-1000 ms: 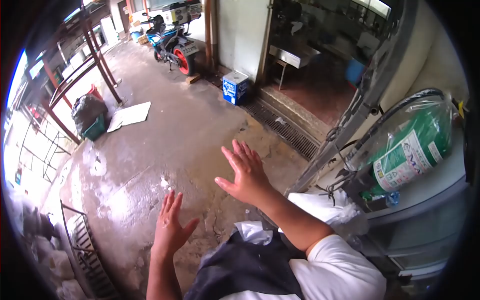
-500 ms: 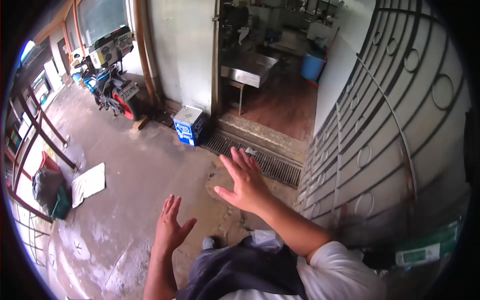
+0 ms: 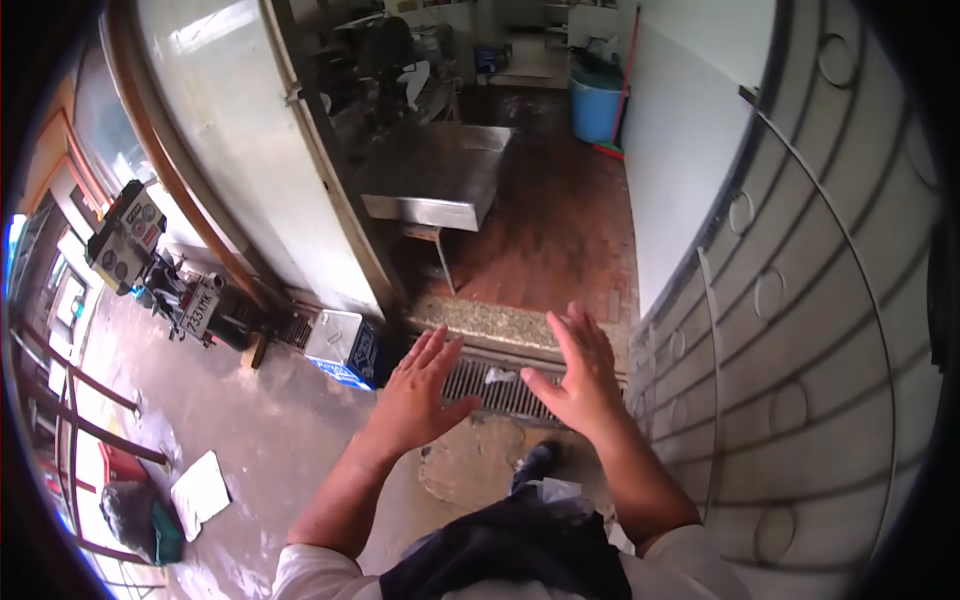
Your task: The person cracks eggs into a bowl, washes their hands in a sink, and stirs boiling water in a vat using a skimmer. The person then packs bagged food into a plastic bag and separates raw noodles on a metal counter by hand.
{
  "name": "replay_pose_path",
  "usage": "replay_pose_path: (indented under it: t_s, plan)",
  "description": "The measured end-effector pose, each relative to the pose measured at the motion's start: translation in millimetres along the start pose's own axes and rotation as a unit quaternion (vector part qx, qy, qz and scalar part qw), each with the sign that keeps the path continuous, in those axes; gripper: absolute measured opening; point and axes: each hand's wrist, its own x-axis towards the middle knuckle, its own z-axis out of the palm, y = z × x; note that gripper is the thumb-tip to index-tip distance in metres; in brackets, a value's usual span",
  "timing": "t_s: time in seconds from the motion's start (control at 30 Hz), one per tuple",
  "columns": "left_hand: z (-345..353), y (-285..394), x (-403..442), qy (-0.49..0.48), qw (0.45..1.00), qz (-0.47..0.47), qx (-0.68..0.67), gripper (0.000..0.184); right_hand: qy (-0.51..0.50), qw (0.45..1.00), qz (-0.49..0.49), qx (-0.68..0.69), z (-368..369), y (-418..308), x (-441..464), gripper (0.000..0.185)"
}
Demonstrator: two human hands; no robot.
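Both of my hands are held out in front of me in the air, empty. My left hand (image 3: 420, 393) has its fingers stretched out and its thumb apart; in the view it lies just right of a blue and white tin (image 3: 347, 343). My right hand (image 3: 580, 375) is open too, fingers pointing forward, over the metal drain grate (image 3: 465, 385). A crumpled white scrap (image 3: 500, 375) lies on the grate between the hands. Below them show my dark apron (image 3: 500, 555) and one dark shoe (image 3: 535, 465).
Beyond a stone doorstep (image 3: 490, 325), a steel sink table (image 3: 440, 205) and a blue bin (image 3: 597, 108) stand on brown flooring. A barred metal gate (image 3: 790, 350) runs along the right. Leftward are a parked motorcycle (image 3: 190, 300), a white sheet (image 3: 202, 495) and a black bag (image 3: 130, 515).
The view has moved closer to the doorway and turned right. My left hand has risen level with my right. Both hands stay open, and a shoe has come forward.
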Motion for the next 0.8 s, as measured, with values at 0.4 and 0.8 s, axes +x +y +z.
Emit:
replay_pose_path:
  t_s: [0.4, 0.8]
  plan:
    - [45.6, -124.2, 385.1, -0.022, 0.999, -0.028, 0.016, 0.079, -0.043, 0.996, -0.069, -0.031, 29.2, 204.3, 372.6, 0.077]
    - [-11.0, -150.8, 840.0, -0.013, 0.998, 0.041, -0.055, 0.079, -0.064, 0.995, -0.065, -0.039, -4.3, 354.2, 743.1, 0.074]
